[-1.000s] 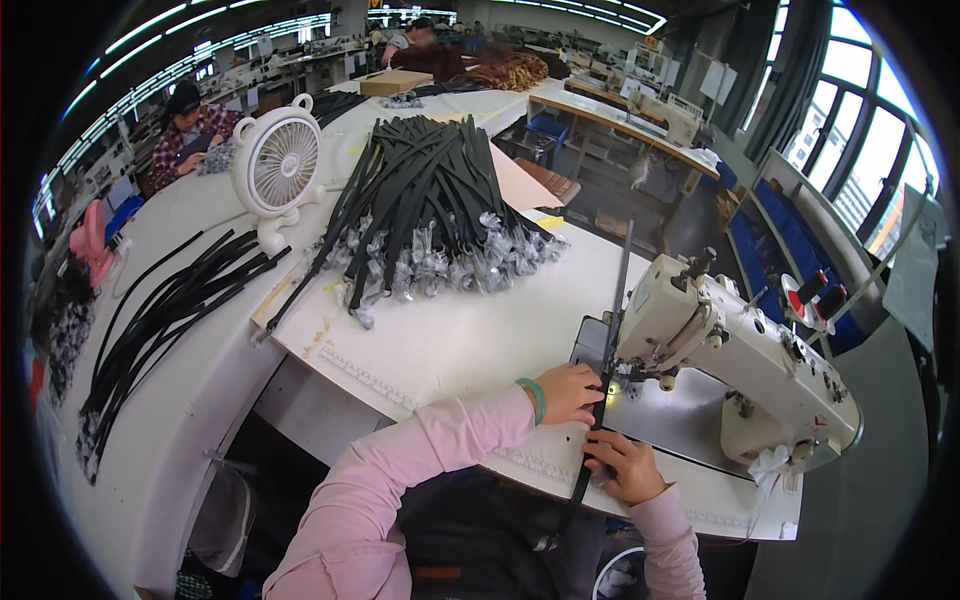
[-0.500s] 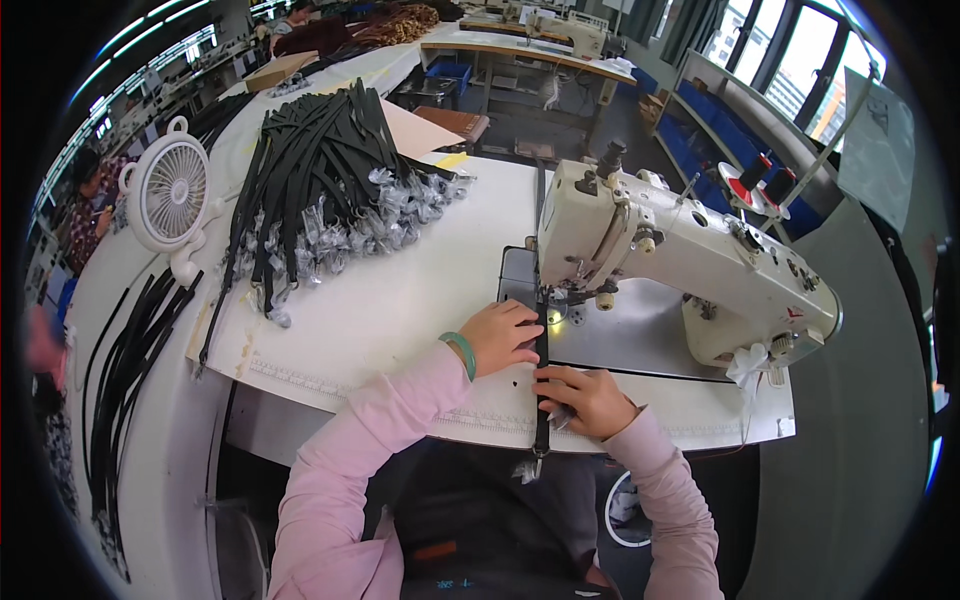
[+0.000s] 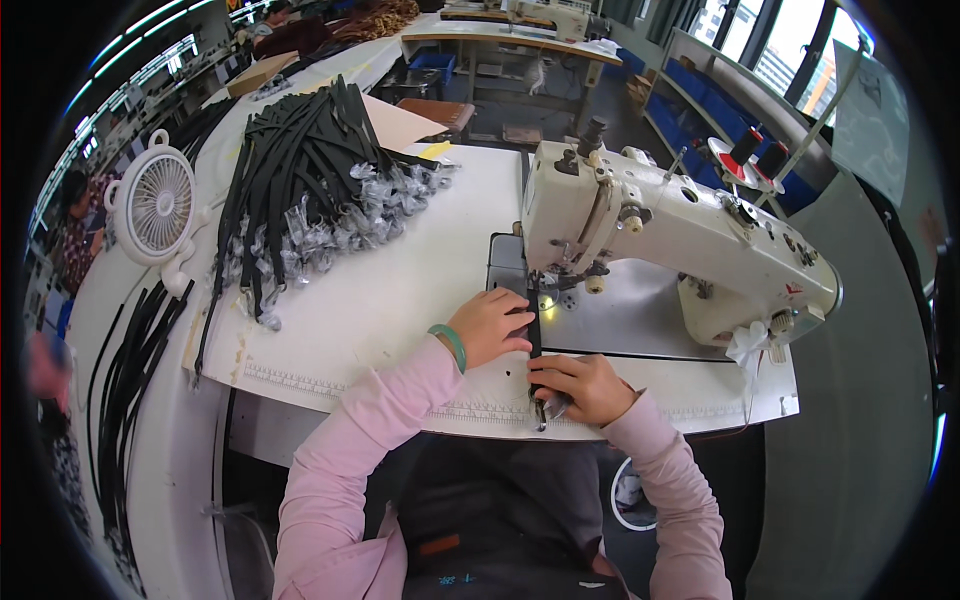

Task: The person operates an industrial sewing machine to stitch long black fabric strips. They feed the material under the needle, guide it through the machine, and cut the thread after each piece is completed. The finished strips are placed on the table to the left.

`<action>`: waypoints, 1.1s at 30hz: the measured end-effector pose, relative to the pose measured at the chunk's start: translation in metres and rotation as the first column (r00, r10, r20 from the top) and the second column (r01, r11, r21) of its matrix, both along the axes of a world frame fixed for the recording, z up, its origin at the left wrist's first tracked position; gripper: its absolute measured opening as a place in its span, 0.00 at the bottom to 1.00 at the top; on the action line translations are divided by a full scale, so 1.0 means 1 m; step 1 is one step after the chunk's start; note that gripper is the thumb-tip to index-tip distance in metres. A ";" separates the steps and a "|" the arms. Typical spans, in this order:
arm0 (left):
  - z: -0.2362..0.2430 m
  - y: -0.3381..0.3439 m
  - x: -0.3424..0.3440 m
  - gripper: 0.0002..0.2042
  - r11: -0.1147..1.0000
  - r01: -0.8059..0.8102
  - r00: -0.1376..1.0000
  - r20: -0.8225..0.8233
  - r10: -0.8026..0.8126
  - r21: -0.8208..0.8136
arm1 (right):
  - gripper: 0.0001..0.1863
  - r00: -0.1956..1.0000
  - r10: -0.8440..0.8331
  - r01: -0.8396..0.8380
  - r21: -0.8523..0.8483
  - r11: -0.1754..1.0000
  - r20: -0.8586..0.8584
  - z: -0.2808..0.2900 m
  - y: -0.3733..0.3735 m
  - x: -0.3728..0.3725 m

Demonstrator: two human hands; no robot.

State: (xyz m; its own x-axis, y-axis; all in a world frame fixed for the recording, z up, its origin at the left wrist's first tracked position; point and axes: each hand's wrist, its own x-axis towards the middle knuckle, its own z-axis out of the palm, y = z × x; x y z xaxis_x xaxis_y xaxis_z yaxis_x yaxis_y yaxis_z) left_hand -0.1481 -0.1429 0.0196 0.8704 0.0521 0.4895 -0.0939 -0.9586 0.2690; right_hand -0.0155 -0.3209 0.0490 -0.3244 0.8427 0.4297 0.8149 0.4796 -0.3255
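Observation:
A long black strap (image 3: 535, 343) runs under the needle area of a white sewing machine (image 3: 650, 212). My left hand (image 3: 487, 329), with a green bangle at the wrist, holds the strap from its left side near the lit needle, fingertips and thumb along its edge. Closer to me, my right hand (image 3: 590, 389) is closed on the strap's near part from the right. A small metal fitting (image 3: 541, 425) and a bit of clear plastic wrap (image 3: 558, 404) show at the strap's near end. The right fingertips are partly hidden.
A heap of black straps (image 3: 310, 170) with plastic-wrapped ends lies at the left of the white tabletop (image 3: 400, 300). A small white fan (image 3: 160, 200) stands beyond its left edge, above more straps (image 3: 125, 400). Thread spools (image 3: 758, 158) stand behind the machine.
The strap has slid away from me through the machine; its metal end, which hung past the table's front edge, is now over the tabletop. Both hands stay on it.

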 end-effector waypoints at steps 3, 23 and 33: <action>-0.001 0.000 0.001 0.20 1.000 0.001 1.000 0.008 -0.001 0.004 | 0.13 1.000 -0.001 0.001 -0.013 1.000 -0.017 -0.002 -0.001 0.001; -0.002 -0.001 0.004 0.09 0.999 0.005 0.996 0.086 -0.002 -0.037 | 0.26 0.982 -0.184 0.178 -0.113 0.978 -0.042 0.001 0.016 0.017; 0.006 -0.007 0.016 0.10 0.985 -0.169 0.984 0.060 0.170 -0.027 | 0.25 0.932 -0.361 0.362 -0.025 0.932 0.034 0.001 0.016 0.018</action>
